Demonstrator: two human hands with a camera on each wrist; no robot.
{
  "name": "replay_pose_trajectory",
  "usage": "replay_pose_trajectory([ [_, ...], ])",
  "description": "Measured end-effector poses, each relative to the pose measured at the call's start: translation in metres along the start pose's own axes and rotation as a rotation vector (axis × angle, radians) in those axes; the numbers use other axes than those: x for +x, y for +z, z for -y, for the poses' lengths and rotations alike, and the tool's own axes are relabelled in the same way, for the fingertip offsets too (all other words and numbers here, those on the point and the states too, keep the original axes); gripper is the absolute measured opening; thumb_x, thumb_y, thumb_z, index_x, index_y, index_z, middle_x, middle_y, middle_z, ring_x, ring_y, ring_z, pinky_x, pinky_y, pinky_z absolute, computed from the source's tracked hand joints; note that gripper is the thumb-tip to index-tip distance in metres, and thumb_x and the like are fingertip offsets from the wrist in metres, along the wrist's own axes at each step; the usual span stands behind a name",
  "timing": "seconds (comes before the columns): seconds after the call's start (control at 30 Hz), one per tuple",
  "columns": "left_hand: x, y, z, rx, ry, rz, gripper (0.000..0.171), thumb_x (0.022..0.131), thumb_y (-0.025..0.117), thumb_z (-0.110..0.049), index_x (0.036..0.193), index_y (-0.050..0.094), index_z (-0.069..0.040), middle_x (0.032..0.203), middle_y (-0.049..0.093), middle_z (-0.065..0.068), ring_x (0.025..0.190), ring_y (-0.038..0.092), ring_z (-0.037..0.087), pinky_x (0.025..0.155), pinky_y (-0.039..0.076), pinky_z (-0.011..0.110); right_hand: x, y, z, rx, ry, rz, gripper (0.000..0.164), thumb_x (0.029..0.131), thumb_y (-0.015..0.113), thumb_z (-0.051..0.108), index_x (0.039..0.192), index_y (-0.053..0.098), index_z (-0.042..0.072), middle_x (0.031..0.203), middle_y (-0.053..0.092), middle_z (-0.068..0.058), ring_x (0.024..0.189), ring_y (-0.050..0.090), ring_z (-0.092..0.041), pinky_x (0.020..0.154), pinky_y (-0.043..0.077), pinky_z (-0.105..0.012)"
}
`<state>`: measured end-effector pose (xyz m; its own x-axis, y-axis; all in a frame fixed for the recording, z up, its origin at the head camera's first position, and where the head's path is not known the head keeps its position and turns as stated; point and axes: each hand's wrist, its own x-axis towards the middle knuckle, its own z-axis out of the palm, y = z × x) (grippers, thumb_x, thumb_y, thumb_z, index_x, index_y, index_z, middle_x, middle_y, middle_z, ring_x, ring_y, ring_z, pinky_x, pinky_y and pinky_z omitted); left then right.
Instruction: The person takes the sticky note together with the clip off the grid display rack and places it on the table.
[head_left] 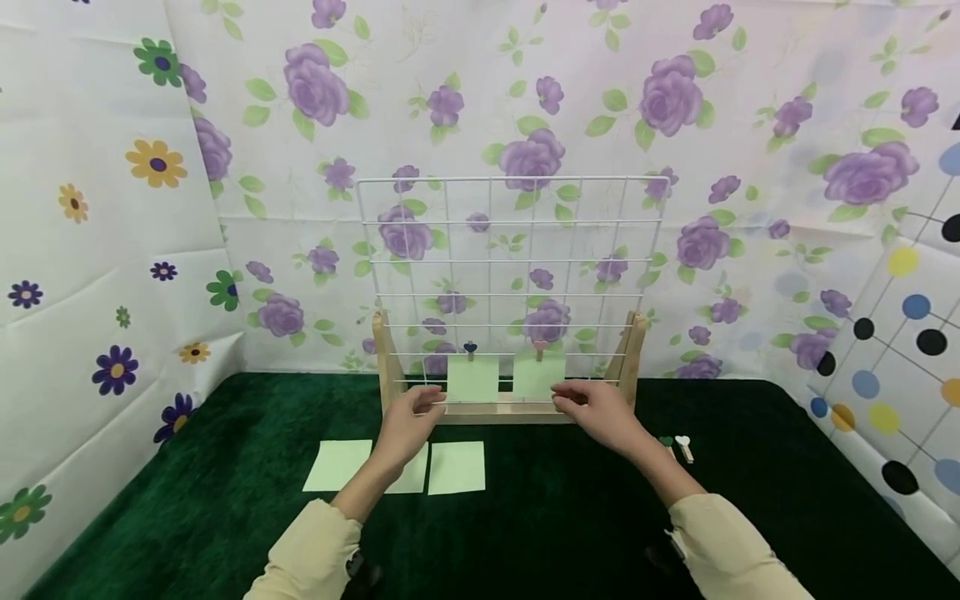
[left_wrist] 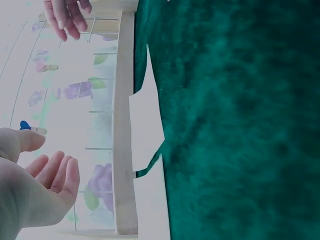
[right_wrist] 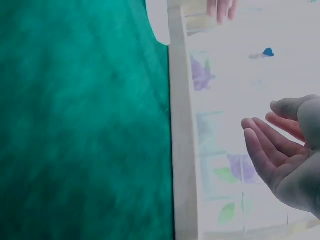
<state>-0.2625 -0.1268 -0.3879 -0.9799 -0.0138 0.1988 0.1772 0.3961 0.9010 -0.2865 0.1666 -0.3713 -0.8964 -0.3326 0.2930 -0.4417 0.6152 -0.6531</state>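
Two pale green paper notes hang low on a white wire grid (head_left: 491,261). A small clothespin with a dark blue heart (head_left: 470,347) clips the left note (head_left: 472,379), and one with a pink heart (head_left: 539,345) clips the right note (head_left: 534,377). My left hand (head_left: 408,421) is by the left note's lower left edge, its fingers loosely bent. At the right note's right edge is my right hand (head_left: 600,410); contact with the paper cannot be made out. In both wrist views thumb and fingers stand apart, with nothing visible between them.
Several loose pale notes (head_left: 457,468) lie on the dark green cloth (head_left: 555,517), partly behind my left forearm. Two more clothespins, a green-heart one (head_left: 667,443) and a white-heart one (head_left: 683,448), lie at the right. The grid stands in a wooden base (head_left: 506,414).
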Motion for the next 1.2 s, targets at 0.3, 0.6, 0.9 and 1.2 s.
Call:
replay_pose_trajectory([
  [0.3, 0.011, 0.005, -0.003, 0.093, 0.040, -0.010, 0.034, 0.094, 0.058, -0.007, 0.127, 0.057, 0.003, 0.121, 0.061, 0.017, 0.109, 0.057, 0.031, 0.085, 0.050, 0.046, 0.022, 0.011, 0.026, 0.004, -0.037, -0.060, 0.028, 0.097, 0.060, 0.017, 0.119, 0.067, 0.001, 0.110, 0.069, -0.010, 0.100, 0.063, -0.026, 0.079, 0.052, -0.041],
  [0.6, 0.023, 0.008, -0.012, 0.080, 0.046, -0.039, 0.042, 0.092, 0.056, -0.001, 0.133, 0.047, 0.007, 0.123, 0.054, 0.023, 0.107, 0.055, 0.033, 0.083, 0.050, 0.045, 0.044, 0.019, 0.053, 0.030, -0.063, -0.061, 0.025, 0.095, 0.062, 0.016, 0.115, 0.069, 0.002, 0.108, 0.070, -0.008, 0.101, 0.064, -0.024, 0.079, 0.053, -0.040],
  [0.9, 0.035, 0.015, -0.014, 0.077, -0.003, -0.075, 0.038, 0.092, 0.057, -0.002, 0.129, 0.052, 0.006, 0.122, 0.056, 0.021, 0.106, 0.057, 0.033, 0.084, 0.051, 0.043, 0.061, 0.031, 0.062, 0.044, -0.087, -0.088, 0.025, 0.094, 0.063, 0.015, 0.115, 0.069, 0.004, 0.109, 0.070, -0.006, 0.102, 0.064, -0.023, 0.084, 0.052, -0.040],
  [1.2, 0.043, 0.021, -0.016, 0.058, -0.051, -0.088, 0.037, 0.093, 0.058, -0.005, 0.128, 0.052, 0.007, 0.119, 0.058, 0.022, 0.108, 0.057, 0.034, 0.087, 0.049, 0.044, 0.073, 0.039, 0.072, 0.049, -0.078, -0.071, 0.030, 0.096, 0.061, 0.014, 0.124, 0.065, 0.005, 0.117, 0.067, -0.008, 0.109, 0.062, -0.023, 0.090, 0.050, -0.042],
])
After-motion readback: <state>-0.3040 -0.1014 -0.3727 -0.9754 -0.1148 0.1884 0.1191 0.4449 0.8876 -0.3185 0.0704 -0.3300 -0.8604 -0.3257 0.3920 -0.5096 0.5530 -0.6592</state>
